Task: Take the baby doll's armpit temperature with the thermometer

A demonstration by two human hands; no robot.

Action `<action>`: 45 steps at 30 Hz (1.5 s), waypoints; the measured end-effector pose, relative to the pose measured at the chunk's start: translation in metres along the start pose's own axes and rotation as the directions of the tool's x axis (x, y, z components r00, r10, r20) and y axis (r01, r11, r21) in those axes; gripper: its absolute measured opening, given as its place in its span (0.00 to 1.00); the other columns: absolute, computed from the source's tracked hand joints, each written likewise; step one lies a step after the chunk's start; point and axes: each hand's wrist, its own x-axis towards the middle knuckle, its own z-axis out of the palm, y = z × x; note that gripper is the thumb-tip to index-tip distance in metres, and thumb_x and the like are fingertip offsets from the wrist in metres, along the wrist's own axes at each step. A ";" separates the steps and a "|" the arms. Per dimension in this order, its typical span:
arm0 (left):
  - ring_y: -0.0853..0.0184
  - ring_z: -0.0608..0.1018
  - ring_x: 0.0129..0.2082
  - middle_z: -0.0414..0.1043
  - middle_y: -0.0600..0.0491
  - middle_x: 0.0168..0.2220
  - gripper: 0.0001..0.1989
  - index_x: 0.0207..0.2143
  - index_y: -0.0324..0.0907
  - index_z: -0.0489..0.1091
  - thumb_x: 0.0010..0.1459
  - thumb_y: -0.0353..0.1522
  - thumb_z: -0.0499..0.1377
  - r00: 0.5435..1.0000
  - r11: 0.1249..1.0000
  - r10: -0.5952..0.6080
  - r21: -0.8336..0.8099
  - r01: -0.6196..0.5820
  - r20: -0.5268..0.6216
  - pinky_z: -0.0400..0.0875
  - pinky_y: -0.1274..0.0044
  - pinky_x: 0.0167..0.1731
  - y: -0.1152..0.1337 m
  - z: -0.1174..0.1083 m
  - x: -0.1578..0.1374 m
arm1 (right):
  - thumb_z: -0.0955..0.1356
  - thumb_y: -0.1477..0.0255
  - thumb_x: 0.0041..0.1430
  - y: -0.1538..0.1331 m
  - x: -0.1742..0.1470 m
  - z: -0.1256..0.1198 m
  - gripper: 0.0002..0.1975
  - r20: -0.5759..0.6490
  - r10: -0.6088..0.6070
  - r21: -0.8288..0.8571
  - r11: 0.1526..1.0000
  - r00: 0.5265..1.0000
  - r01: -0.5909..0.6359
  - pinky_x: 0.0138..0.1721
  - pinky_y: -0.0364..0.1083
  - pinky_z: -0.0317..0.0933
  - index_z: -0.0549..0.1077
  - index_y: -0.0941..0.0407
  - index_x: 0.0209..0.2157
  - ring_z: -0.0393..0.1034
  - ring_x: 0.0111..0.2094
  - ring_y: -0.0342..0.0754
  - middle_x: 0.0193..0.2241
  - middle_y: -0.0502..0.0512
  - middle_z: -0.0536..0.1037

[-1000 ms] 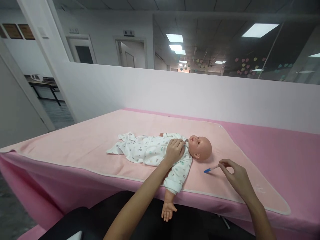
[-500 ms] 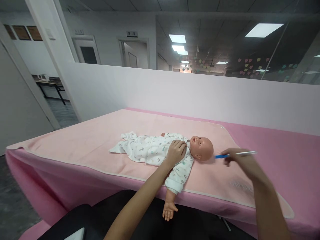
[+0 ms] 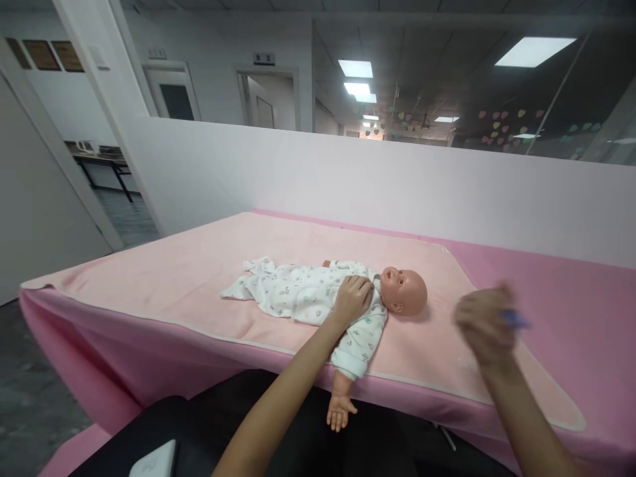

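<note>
A bald baby doll [image 3: 293, 291] in a white printed gown lies on its back, its head to the right. My left hand [image 3: 354, 298] presses on the doll's chest near the collar, its fingers bent together over the cloth. To the right of the head, apart from it, my right hand [image 3: 487, 321] is closed and smeared by motion. A slim blue-and-white stick [image 3: 515, 319] is in its grip; only a blurred blue part sticks out on the right. The kind of stick cannot be made out. One doll arm hangs over the near table edge.
A light pink mat [image 3: 163, 265] covers much of the table, over a darker pink cloth [image 3: 591, 324]. Behind rises a white low wall [image 3: 348, 179] with glass above. A white device [image 3: 154, 459] lies at the lower left, by my black-clad lap.
My right hand has lifted and turned away from the doll's head, and the stick's blue end now points right. My left hand stays on the chest. The view has shifted slightly.
</note>
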 end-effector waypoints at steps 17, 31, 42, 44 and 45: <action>0.67 0.70 0.34 0.71 0.53 0.33 0.07 0.32 0.42 0.67 0.54 0.26 0.51 0.993 0.991 -0.109 -0.071 0.112 0.040 0.61 0.72 0.36 0.001 0.000 -0.001 | 0.61 0.62 0.59 -0.027 0.007 -0.011 0.16 -0.339 0.060 -0.391 0.899 0.939 -0.199 0.39 0.47 0.65 0.68 0.57 0.42 0.68 0.38 0.44 0.42 0.54 0.71; 0.64 0.69 0.39 0.70 0.52 0.38 0.06 0.35 0.42 0.66 0.57 0.32 0.51 0.963 0.963 -0.268 0.006 0.268 0.025 0.59 0.69 0.40 0.005 0.000 0.003 | 0.59 0.62 0.59 0.054 -0.029 0.037 0.16 0.068 0.125 -0.720 0.693 0.990 -0.038 0.39 0.48 0.65 0.75 0.53 0.36 0.71 0.38 0.50 0.36 0.55 0.77; 0.66 0.69 0.39 0.70 0.52 0.38 0.05 0.34 0.42 0.66 0.58 0.29 0.51 0.981 0.979 -0.192 -0.068 0.191 -0.012 0.60 0.71 0.39 0.003 -0.005 0.002 | 0.60 0.56 0.56 0.066 -0.055 0.029 0.29 0.137 0.203 -0.870 0.493 0.969 0.020 0.55 0.57 0.54 0.59 0.54 0.56 0.56 0.56 0.55 0.55 0.58 0.63; 0.66 0.69 0.40 0.70 0.52 0.39 0.06 0.34 0.43 0.66 0.58 0.28 0.50 0.983 0.981 -0.184 -0.073 0.182 -0.020 0.60 0.71 0.39 0.003 -0.004 0.002 | 0.59 0.55 0.56 0.064 -0.057 0.027 0.30 0.159 0.238 -0.872 0.489 0.958 0.023 0.55 0.57 0.52 0.55 0.52 0.58 0.53 0.58 0.55 0.57 0.56 0.59; 0.65 0.69 0.40 0.70 0.52 0.39 0.06 0.34 0.43 0.67 0.58 0.28 0.50 0.983 0.981 -0.182 -0.076 0.180 -0.023 0.60 0.71 0.40 0.002 -0.004 0.002 | 0.59 0.55 0.56 0.063 -0.057 0.026 0.30 0.172 0.258 -0.872 0.489 0.951 0.025 0.56 0.57 0.51 0.53 0.50 0.59 0.52 0.58 0.55 0.58 0.55 0.58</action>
